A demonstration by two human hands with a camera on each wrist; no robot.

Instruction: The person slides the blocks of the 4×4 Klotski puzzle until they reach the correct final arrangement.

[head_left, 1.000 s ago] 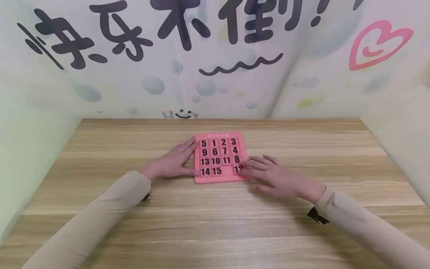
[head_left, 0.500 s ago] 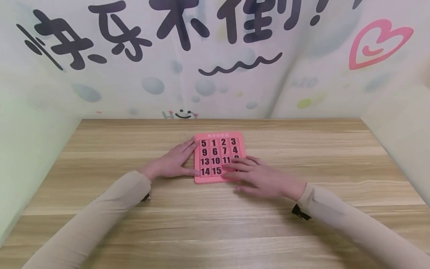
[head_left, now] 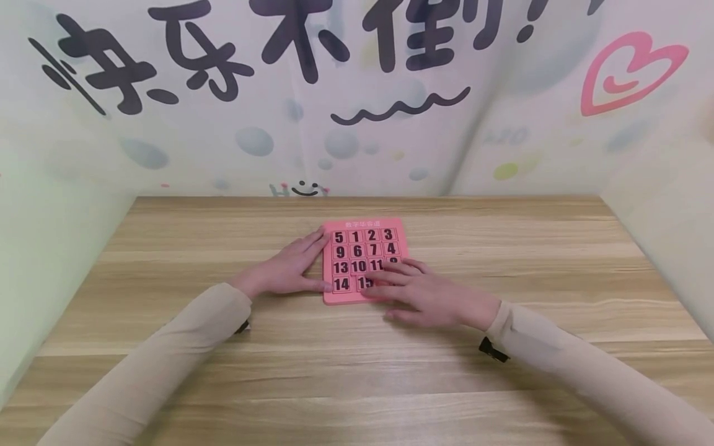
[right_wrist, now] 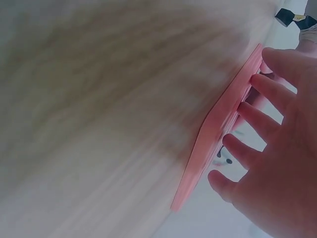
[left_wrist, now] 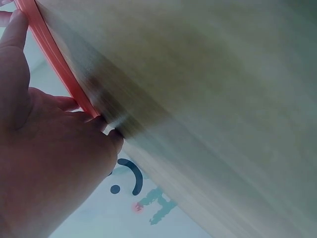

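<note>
A pink number slide puzzle [head_left: 365,300] lies flat on the table in the head view, its black-numbered tiles in rows. My left hand [head_left: 286,266] rests along its left edge, thumb at the near corner and fingers stretched toward the far one. In the left wrist view the fingers touch the puzzle's red-looking side [left_wrist: 57,64]. My right hand [head_left: 432,294] lies over the lower right part, fingers extended. One fingertip touches the 15 tile [head_left: 364,283] in the bottom row. The tiles at the right end of the lower two rows are mostly hidden beneath this hand.
The wood-grain table [head_left: 357,371] runs back to a white printed backdrop [head_left: 223,148] with dark lettering and a pink heart. Pale side walls stand at left and right. A dark strap [head_left: 493,350] shows at the right wrist.
My right hand has moved left across the puzzle from its right edge. The 15 tile has slid a little rightward, leaving a gap beside 14. The left hand has stayed in place.
</note>
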